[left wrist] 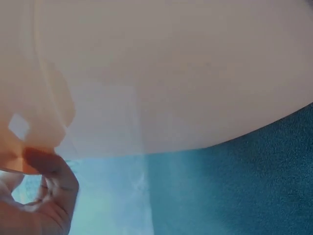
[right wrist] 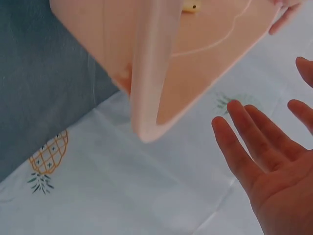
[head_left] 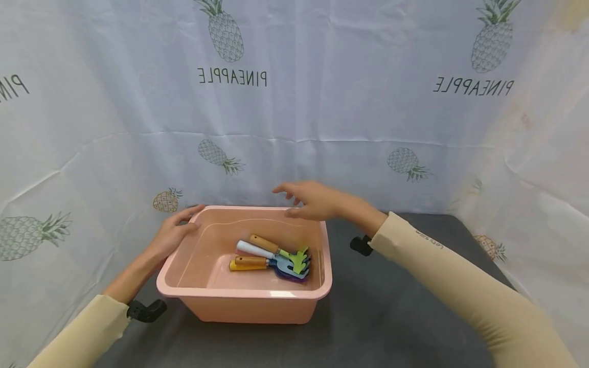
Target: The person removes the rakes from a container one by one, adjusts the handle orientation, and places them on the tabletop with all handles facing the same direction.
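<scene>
One pink plastic tub [head_left: 207, 296], rectangular, standing on a dark table [head_left: 391, 317]; placed near the table's centre, slightly toward 9 o'clock; its rounded wall fills most of the left wrist view [left wrist: 171, 73], and one corner shows from below in the right wrist view [right wrist: 146, 98].

Contents of the tub, gathered toward its 3 o'clock end: four small garden-type tools lying in a loose pile, heads overlapping (the count is by handles; the heads are too tangled to separate); one white-handled tool [head_left: 253, 250]; two wooden-handled tools, one at 12 o'clock of the pile [head_left: 264, 243], one nearer 6 o'clock [head_left: 250, 261]; one yellow handle end [head_left: 233, 266]; heads in green [head_left: 298, 258] and blue to purple.

Left hand [head_left: 172, 234]: one, resting on the tub's rim at its 10 o'clock corner; fingers curved over the edge, thumb outside, grasping the rim.

Right hand [head_left: 313, 200]: one, hovering above the tub's rim at 1 o'clock, touching nothing; fingers spread and relaxed, palm released, as the right wrist view confirms [right wrist: 274, 161].

Backdrop: one white sheet printed with pineapples [head_left: 294, 102], hung round the table from 9 to 3 o'clock.
</scene>
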Tool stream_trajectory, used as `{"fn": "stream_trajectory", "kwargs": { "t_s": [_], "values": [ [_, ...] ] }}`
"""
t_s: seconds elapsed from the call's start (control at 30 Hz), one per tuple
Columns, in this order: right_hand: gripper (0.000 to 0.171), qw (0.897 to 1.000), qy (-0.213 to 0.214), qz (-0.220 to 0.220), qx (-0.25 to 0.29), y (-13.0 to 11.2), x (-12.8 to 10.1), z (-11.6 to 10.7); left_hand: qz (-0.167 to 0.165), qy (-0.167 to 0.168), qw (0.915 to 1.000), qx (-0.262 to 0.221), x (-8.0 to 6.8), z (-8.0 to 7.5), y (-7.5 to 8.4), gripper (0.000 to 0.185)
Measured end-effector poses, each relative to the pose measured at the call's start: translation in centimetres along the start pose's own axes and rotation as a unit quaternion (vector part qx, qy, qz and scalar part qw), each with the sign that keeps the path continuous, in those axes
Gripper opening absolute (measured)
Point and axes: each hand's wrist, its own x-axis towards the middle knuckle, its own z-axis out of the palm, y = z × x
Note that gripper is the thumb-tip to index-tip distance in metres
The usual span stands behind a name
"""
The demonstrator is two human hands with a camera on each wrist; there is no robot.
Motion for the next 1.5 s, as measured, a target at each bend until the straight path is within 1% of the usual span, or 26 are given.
{"fn": "stream_trajectory", "kwargs": {
  "t_s": [0.1,0.3,0.43,0.53,0.67,0.77,0.87,1.0,1.13,1.2,1.5],
  "values": [
    [0.056,1.000,-0.014,-0.007,0.018,-0.4,0.9,0.8,-0.007,-0.008,0.9998,-0.016,-0.1,0.0,-0.2,0.065],
    [0.053,0.999,-0.037,-0.003,0.039,-1.0,2.8,2.2,0.012,-0.004,0.9999,-0.005,-0.1,0.0,-0.4,0.064],
    [0.054,0.998,-0.047,0.009,0.051,-1.3,3.6,2.8,0.010,-0.004,0.9999,-0.009,-0.1,0.0,-0.3,0.064],
    [0.054,0.997,-0.054,0.026,0.058,-1.5,4.2,3.1,0.007,-0.003,0.9999,-0.013,-0.1,0.1,-0.2,0.064],
    [0.053,0.994,-0.066,0.047,0.068,-1.9,4.8,3.0,0.015,0.004,0.9999,-0.007,-0.1,0.1,-0.2,0.063],
    [0.051,0.994,-0.074,0.054,0.067,-2.3,5.3,2.9,0.024,0.010,0.9996,-0.005,-0.2,0.0,-0.3,0.063],
    [0.049,0.994,-0.078,0.054,0.059,-2.5,5.7,2.9,0.026,0.011,0.9995,-0.011,-0.1,0.1,-0.4,0.063],
    [0.046,0.994,-0.079,0.052,0.051,-2.6,6.3,3.4,0.019,0.010,0.9996,-0.017,-0.1,0.1,-0.5,0.063],
    [0.044,0.995,-0.076,0.045,0.037,-2.6,6.9,4.2,0.011,0.008,0.9998,-0.011,-0.1,0.0,-0.5,0.063],
    [0.043,0.995,-0.076,0.048,0.039,-2.7,7.0,4.5,0.008,0.008,0.9999,-0.009,0.0,0.0,-0.6,0.063],
    [0.045,0.990,-0.089,0.088,0.062,-3.1,7.1,6.0,0.003,0.012,0.9998,-0.015,0.0,0.1,-0.6,0.064]
  ]
}}
